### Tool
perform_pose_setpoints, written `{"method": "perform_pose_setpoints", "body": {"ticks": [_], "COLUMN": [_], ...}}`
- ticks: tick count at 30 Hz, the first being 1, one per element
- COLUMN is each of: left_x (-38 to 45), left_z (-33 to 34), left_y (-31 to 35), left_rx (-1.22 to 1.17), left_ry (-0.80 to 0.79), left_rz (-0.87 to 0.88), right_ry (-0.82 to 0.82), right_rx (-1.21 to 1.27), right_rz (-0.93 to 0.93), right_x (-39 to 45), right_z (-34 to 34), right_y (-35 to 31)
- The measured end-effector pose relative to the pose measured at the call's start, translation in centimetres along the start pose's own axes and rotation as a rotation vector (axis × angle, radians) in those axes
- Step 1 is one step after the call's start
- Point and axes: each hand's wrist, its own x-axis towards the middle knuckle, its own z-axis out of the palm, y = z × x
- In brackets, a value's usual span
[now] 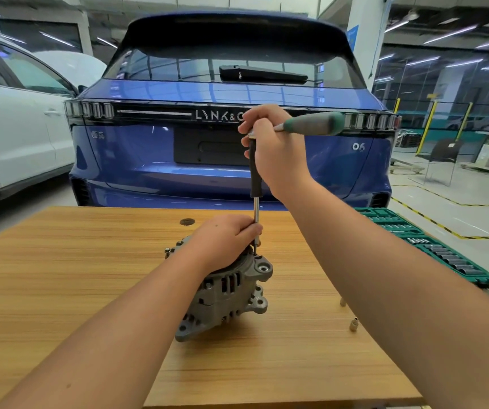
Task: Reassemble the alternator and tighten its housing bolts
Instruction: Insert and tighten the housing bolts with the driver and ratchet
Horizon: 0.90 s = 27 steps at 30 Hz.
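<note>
Holding the grey cast-metal alternator (225,293) upright near the middle of the wooden-topped workbench (60,276) looks like the whole point of my left hand (222,243): it lies over the top of the housing, fingers curled down around the upper rim, which I judge keeps the body from twisting while a housing bolt is turned. My right hand (272,152) is raised well above it, wrist bent, fingers wrapped tight round the head of the ratchet wrench with the green-and-grey handle (311,124), whose handle juts out to the right. From that head a long black-sleeved steel extension bar (255,184) drops almost vertically, passing just beside my left fingertips to the housing's edge; I cannot see the socket or bolt there. Both forearms reach forward, the right one climbing steeply. An open green socket-set case (432,246) lies along the bench's right edge, and two small loose silver sockets (353,324) stand near my right forearm.
</note>
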Motion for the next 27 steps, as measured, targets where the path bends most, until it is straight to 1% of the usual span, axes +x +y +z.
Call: {"method": "perform_pose_setpoints", "body": {"ticks": [2, 4, 6, 7, 10, 14, 16, 19, 20, 21, 23, 24, 27], "left_x": [-0.1, -0.2, -0.2, -0.3, -0.4, -0.7, -0.8, -0.9, -0.9, -1.0, -1.0, -1.0, -0.8], "left_z": [0.0, 0.0, 0.0, 0.0, 0.0, -0.1, -0.2, -0.2, -0.2, -0.2, -0.2, -0.2, -0.1], "left_y": [0.0, 0.1, 0.2, 0.2, 0.3, 0.4, 0.5, 0.6, 0.6, 0.6, 0.6, 0.6, 0.6], "left_rx": [0.001, -0.001, 0.003, 0.004, 0.006, 0.008, 0.004, 0.001, 0.001, 0.002, 0.008, 0.010, 0.011], "left_ry": [-0.001, -0.005, -0.004, -0.001, 0.010, 0.011, 0.004, 0.006, 0.007, 0.007, 0.004, 0.002, 0.000], "left_rz": [0.007, 0.007, 0.008, 0.010, 0.018, 0.034, 0.039, 0.044, 0.045, 0.046, 0.048, 0.048, 0.043], "right_ry": [-0.041, -0.118, -0.215, -0.265, -0.365, -0.409, -0.445, -0.496, -0.496, -0.480, -0.419, -0.385, -0.246], "right_rx": [-0.198, -0.464, -0.701, -0.776, -0.907, -1.021, -1.065, -1.072, -1.038, -0.943, -0.652, -0.534, -0.189], "right_rz": [-0.112, -0.224, -0.248, -0.241, -0.225, -0.229, -0.181, 0.006, 0.085, 0.195, 0.458, 0.550, 0.724], "right_x": [-0.4, -0.6, -0.6, -0.5, -0.3, 0.8, 1.4, 2.3, 2.5, 2.6, 2.5, 2.4, 1.9], "right_z": [-0.2, -0.5, -1.0, -1.2, -1.8, -2.1, -1.9, -1.8, -1.7, -1.6, -1.2, -1.1, -1.0], "right_y": [0.1, 0.1, 0.1, 0.0, -0.8, -2.4, -3.4, -4.9, -5.3, -5.6, -6.1, -6.3, -5.9]}}
